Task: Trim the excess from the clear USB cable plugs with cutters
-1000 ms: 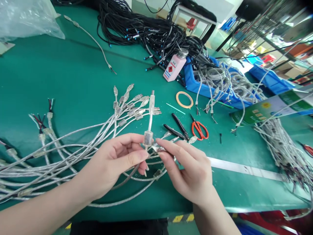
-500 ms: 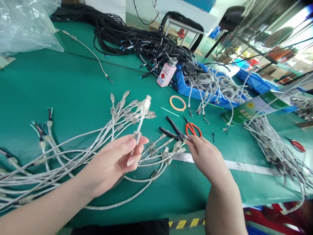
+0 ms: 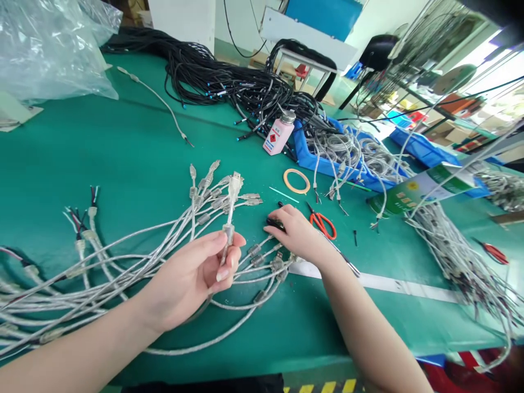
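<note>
My left hand (image 3: 204, 267) is closed round a clear-jacketed USB cable (image 3: 233, 191), pinching it at the grey block below the plug. The plug points up and away. My right hand (image 3: 297, 234) reaches over black-handled pliers (image 3: 276, 223), its fingers curled on the handles; the jaws are hidden beneath it. A thin metal tool (image 3: 347, 262) shows beside my right wrist, partly covered. Under and around my left hand lies a bundle of similar cables (image 3: 164, 256), with plugs in the middle and bare coloured wires at the left.
Orange-handled pliers (image 3: 323, 224), a tape ring (image 3: 297, 181) and a pink bottle (image 3: 279, 134) stand beyond my right hand. Blue trays (image 3: 305, 150) hold coiled cables. Black cables (image 3: 229, 82) run along the back, a plastic bag (image 3: 53, 54) lies at left, more cables (image 3: 446, 251) at right.
My right hand has moved left and up, from the jaws of the black-handled pliers onto the handles. The left hand keeps its hold on the USB cable. The view has shifted slightly.
</note>
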{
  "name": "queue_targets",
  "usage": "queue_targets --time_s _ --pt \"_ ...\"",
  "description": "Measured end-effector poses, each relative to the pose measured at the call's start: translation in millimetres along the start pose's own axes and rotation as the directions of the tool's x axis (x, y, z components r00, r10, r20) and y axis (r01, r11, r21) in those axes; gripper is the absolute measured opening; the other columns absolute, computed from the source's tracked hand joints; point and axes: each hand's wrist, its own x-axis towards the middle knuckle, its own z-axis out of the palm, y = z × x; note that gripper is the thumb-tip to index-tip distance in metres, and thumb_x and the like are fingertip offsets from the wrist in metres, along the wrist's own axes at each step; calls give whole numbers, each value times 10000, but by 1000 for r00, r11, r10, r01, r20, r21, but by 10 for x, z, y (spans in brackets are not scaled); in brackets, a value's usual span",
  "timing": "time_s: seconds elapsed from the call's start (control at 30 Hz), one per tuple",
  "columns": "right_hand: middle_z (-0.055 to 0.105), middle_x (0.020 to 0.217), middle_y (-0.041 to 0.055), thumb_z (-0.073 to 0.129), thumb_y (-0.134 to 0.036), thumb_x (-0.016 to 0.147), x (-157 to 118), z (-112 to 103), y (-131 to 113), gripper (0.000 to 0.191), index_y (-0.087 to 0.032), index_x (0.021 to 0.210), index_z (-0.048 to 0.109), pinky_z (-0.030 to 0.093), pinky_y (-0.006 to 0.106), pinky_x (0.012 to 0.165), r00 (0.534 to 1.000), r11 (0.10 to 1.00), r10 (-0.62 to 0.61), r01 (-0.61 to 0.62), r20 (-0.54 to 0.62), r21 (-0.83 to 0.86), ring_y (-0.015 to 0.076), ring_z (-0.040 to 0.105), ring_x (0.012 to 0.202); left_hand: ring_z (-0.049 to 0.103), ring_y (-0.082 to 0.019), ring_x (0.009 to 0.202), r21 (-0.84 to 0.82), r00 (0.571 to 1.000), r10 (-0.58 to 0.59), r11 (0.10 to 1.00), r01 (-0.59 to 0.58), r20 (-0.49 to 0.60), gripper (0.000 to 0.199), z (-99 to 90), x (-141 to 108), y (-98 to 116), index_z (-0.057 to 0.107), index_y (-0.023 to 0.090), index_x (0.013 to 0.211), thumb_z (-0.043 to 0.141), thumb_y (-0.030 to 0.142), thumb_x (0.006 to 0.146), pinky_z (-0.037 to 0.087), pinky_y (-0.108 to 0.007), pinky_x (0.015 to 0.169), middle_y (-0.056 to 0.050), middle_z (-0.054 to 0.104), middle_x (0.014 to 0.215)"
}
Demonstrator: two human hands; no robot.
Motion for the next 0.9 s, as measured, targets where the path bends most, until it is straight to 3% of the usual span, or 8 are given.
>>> queue_targets --time_s 0.1,0.2,0.33,0.43,0.47,0.53,0.67,0.9 --pt "647 845 48 647 -219 859 62 87 75 53 -172 882 654 519 339 758 1000 998 -5 7 -24 69 193 634 806 392 -86 530 -30 1000 -14 999 14 9 250 -13 -6 -3 705 141 862 498 248 954 359 -182 477 -6 505 661" --pt "655 846 56 575 -259 908 49 48 148 104 -174 936 628 522 336 728 985 988 43 -16 -169 156 187 642 780 395 -86 535 -38 1000 -10 999 11 23 252 -37 -12 -11 722 134 880 513 258 949 362 -183 481 -3 500 651" --pt "599 753 -3 354 -340 1018 -31 -157 92 225 -195 1132 484 501 259 546 901 949 166 -36 -400 312 122 612 568 439 -87 576 -33 999 -28 999 28 26 241 -48 -6 -21 749 114 998 552 229 920 382 -182 505 -18 526 694" --pt "554 642 -54 417 -390 1008 -131 -335 -138 217 -219 1116 496 364 201 408 849 870 241 25 -470 492 74 467 412 482 -91 627 -9 999 -53 999 53 -3 244 -26 -4 -23 748 124 1067 580 163 894 399 -184 538 -30 556 754" --pt "530 587 -63 440 -396 1001 -168 -382 -240 224 -215 1099 529 343 198 406 856 848 263 15 -445 531 74 445 414 487 -92 630 7 999 -51 999 52 -11 244 -15 -5 -23 748 130 1077 592 157 890 397 -185 539 -28 559 755" --pt "518 581 -49 412 -427 1009 -238 -445 -445 289 -201 1037 588 321 200 406 915 770 292 -52 -279 636 71 412 432 486 -92 617 41 1000 -27 999 28 -14 238 3 -10 -24 748 139 1083 634 175 877 384 -187 526 -20 562 731" --pt "492 635 -38 422 -466 998 -317 -399 -720 327 -192 951 593 328 205 432 972 533 233 -142 17 834 72 411 487 481 -95 585 84 1000 18 996 -17 -8 226 13 -10 -33 741 152 1047 715 216 832 372 -198 511 -13 582 694" --pt "352 566 -84 483 -493 966 -325 -45 -751 349 -176 1067 590 256 210 421 976 338 176 -180 126 924 69 277 461 451 -99 582 37 997 5 999 -8 73 115 -3 26 -79 700 148 937 597 185 900 379 -202 526 -15 556 689"
